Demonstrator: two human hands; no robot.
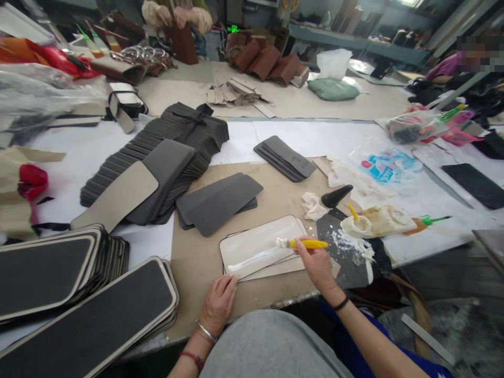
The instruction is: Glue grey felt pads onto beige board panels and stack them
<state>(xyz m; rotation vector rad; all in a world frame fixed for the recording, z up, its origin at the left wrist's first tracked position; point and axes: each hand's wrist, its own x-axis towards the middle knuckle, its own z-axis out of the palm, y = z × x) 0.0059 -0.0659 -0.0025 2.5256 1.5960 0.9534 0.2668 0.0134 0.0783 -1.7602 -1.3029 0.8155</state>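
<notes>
A brush with a yellow handle (311,244) is in my right hand (318,262), its fingers closed around the handle. White paste coats the bristles, which touch the upper face of a beige rounded panel (255,244). A wet white streak runs along that panel's near side. My left hand (219,299) has its fingers curled together at the panel's near left corner; the thumb is hidden. Under this panel lies a second beige panel (275,270), turned slightly. To my right, a smeared white bottle (388,220) lies on its side near white paste (354,249) on a dark sheet.
Dark grey strips (157,152) form a long stack at the left. Grey pieces (220,202) lie beyond the panels. Black panels with beige borders (94,320) are piled at the near left. A black cone-shaped tool (336,196) stands by crumpled paper (314,206). Across the table, another person's hands (169,16) hold a brown piece.
</notes>
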